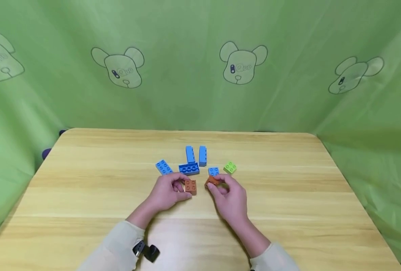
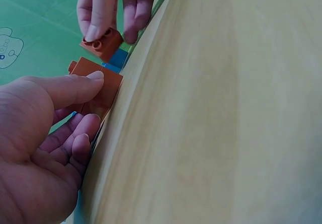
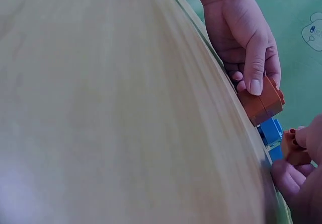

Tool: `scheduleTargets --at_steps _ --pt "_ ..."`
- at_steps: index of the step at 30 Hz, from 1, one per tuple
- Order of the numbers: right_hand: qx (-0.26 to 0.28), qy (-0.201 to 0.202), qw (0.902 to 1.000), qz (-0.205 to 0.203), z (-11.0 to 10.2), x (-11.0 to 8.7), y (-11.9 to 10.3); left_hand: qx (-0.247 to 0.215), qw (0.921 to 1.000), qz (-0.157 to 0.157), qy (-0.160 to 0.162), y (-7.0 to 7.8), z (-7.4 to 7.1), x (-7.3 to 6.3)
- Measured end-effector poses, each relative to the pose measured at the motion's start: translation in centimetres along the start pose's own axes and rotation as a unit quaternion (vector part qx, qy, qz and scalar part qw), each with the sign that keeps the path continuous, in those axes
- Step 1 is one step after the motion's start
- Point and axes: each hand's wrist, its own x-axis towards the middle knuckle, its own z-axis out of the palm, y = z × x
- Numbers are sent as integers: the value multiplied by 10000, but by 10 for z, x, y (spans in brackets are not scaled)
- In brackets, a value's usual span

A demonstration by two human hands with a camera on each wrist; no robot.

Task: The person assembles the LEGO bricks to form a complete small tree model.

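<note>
My left hand point(image 1: 163, 192) grips an orange-brown toy building brick point(image 1: 190, 187) between thumb and fingers, its studs facing up. A seam across this brick point(image 3: 261, 102) in the right wrist view suggests two bricks stacked together. To its right, my right hand point(image 1: 232, 197) pinches another orange-brown brick point(image 1: 212, 181), held tilted with studs visible in the left wrist view. A gap separates the two hands' bricks. Just behind the right hand's brick lies a small blue brick point(image 1: 213, 171), partly covered by it.
Beyond the hands lie a long blue brick point(image 1: 164, 167), an overturned blue brick point(image 1: 189, 169), and two blue bricks on their sides, one left point(image 1: 190, 154) and one right point(image 1: 202, 156). A lime-green brick point(image 1: 230, 167) sits right. Green curtains point(image 1: 187, 94) surround the wooden table point(image 1: 305, 195).
</note>
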Motion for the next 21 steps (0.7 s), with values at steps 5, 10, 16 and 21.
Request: scheduleTargets --at_steps 5,10,16,21 --pt "703 -79 9974 140 0 -3 -2 11 10000 31 11 -1 1 0" --pt "595 -103 9982 46 1 -2 -4 11 10000 17 15 0 1 -1" --pt "369 -107 9987 -333 3 -3 -4 -40 10000 21 16 0 1 -2" --pt "806 -286 9956 -392 5 -2 -9 -84 10000 12 7 0 1 -1"
